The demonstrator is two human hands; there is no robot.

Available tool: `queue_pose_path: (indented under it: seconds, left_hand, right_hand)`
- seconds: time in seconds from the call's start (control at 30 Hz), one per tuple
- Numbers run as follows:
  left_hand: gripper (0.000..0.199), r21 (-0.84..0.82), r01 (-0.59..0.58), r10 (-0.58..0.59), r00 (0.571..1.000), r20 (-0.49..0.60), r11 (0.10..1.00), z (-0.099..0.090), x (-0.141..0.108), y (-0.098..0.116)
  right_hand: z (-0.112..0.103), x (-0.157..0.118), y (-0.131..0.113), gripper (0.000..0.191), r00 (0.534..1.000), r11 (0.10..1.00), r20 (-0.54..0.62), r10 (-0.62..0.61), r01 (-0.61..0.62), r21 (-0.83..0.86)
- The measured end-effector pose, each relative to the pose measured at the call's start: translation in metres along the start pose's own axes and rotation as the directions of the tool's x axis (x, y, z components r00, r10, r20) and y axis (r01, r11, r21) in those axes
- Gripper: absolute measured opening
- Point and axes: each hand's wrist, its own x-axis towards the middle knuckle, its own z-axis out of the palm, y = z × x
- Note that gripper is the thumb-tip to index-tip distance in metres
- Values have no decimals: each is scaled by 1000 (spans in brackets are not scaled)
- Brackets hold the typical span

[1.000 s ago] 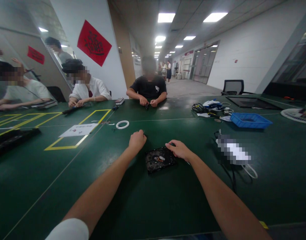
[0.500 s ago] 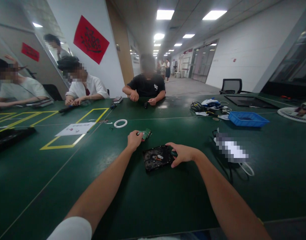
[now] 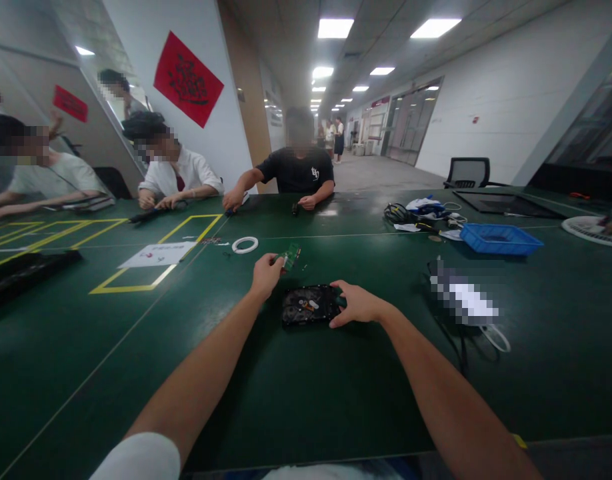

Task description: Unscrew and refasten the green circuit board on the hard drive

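Observation:
My left hand [image 3: 267, 273] pinches a small green circuit board [image 3: 291, 257] between thumb and fingers, tilted just above the table. Below and to the right of it lies a black hard drive [image 3: 306, 308], with a pale piece and an orange-brown strip showing on its face. My right hand [image 3: 359, 303] grips the drive's right end, thumb on the near side and fingers on the far side. A dark green patch shows inside that grip; I cannot tell what it is. Tiny pale bits [image 3: 305, 267] lie on the table beyond the drive.
On the green table [image 3: 306, 400] are a white ring [image 3: 245, 245], a paper sheet [image 3: 159, 254] within yellow tape, a blue tray [image 3: 501, 240], bundled cables [image 3: 399, 213] and a blurred-out pale item [image 3: 469, 300] with a cord. Several people sit opposite and to the left.
My left hand has tilted the circuit board more upright. The hard drive has turned slightly in my right hand's grip. The person opposite has stretched an arm out to the left.

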Motion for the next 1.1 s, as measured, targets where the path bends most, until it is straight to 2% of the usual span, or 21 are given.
queue_pose_path:
  seconds: [0.1,0.13,0.2,0.23,0.3,0.4,0.5,0.6,0.63,0.67,0.73,0.8,0.93,1.0,1.1]
  left_hand:
    - [26,-127,6,12,990,139,992,13,-6,16]
    - [26,-190,25,17,976,216,982,17,-10,21]
    - [30,-361,123,39,911,410,924,26,-21,30]
    - [32,-409,166,53,879,473,897,30,-27,34]
    - [35,-434,199,74,841,536,879,39,-38,40]
    - [35,-397,139,114,828,549,907,48,-48,48]
    - [32,-240,-78,198,826,528,968,44,-51,52]
    - [34,0,-349,322,865,386,937,26,-59,46]
    - [35,73,-405,366,879,306,911,18,-63,40]
    - [36,141,-455,413,875,251,879,8,-68,33]
    - [39,235,-540,474,834,283,809,-10,-80,18]
    - [51,273,-579,471,800,371,768,-25,-89,6]
    - [98,340,-641,413,731,543,688,-34,-97,-5]
    - [114,379,-654,400,725,560,655,-31,-95,-6]
    - [118,410,-641,387,742,548,648,-26,-88,-7]
  right_hand:
    - [-1,1,3,117,994,991,-107,6,8,135]
    - [-2,2,5,110,988,980,-155,19,12,201]
    - [-3,6,7,83,967,931,-248,51,43,362]
    - [-2,8,8,70,959,891,-279,58,76,448]
    - [0,13,9,54,950,791,-310,46,154,592]
    - [4,18,10,49,944,676,-327,42,214,705]
    - [5,18,13,50,949,632,-309,65,201,748]
    - [1,19,18,51,942,599,-317,107,193,777]
    - [0,19,20,51,936,584,-329,124,199,787]
    - [-1,20,23,51,930,569,-339,138,206,796]
    - [-1,22,27,48,926,548,-343,155,208,810]
    - [0,24,30,46,929,541,-332,163,198,818]
    - [3,25,30,43,937,530,-307,167,178,829]
    - [3,24,29,43,943,533,-293,161,167,830]
    - [3,22,28,46,949,548,-276,153,151,823]
